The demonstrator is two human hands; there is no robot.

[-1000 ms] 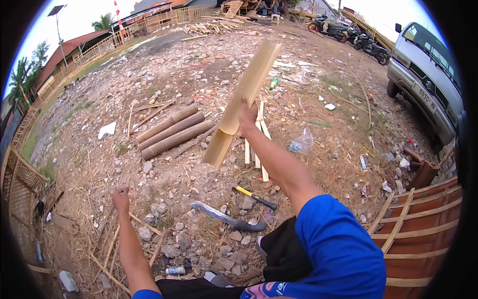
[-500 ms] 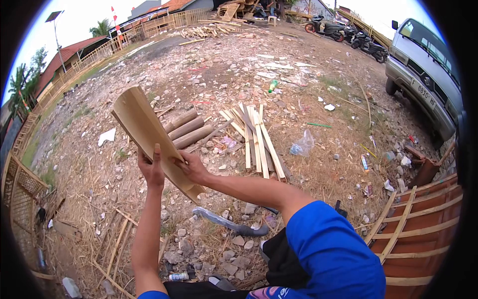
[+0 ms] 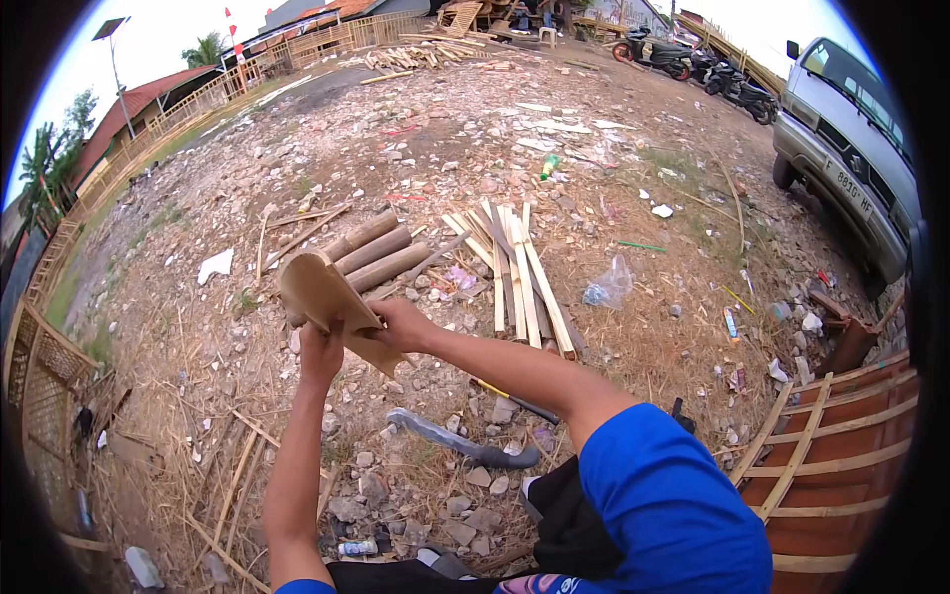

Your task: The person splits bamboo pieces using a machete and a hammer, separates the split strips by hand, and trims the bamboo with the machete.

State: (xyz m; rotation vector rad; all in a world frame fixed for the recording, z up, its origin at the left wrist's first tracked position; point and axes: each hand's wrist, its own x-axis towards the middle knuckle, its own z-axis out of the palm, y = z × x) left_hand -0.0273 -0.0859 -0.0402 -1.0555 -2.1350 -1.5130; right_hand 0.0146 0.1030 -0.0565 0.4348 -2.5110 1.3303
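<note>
A split bamboo piece [image 3: 319, 289], its hollow side showing, is held up in front of me with its far end tilted away. My left hand [image 3: 322, 346] grips it from below at its left part. At its right edge my right hand [image 3: 400, 327] is closed on it. Behind the bamboo, whole brown bamboo poles [image 3: 381, 253] lie on the ground, partly covered. Split strips [image 3: 517, 277] lie in a bundle to their right. A curved blade with a dark handle [image 3: 460, 441] rests on the ground below my hands, near a hammer [image 3: 510, 398] partly hidden by my right arm.
Stones and rubble cover the ground. A plastic bag [image 3: 609, 284] lies right of the strips. A pickup vehicle [image 3: 841, 148] stands at the right, above a reddish panel with bamboo slats [image 3: 792, 450]. A woven bamboo panel [image 3: 45, 381] is at the left.
My left hand has come up from low at the left and taken hold of the bamboo. The piece has moved left from my raised right hand and now looks foreshortened.
</note>
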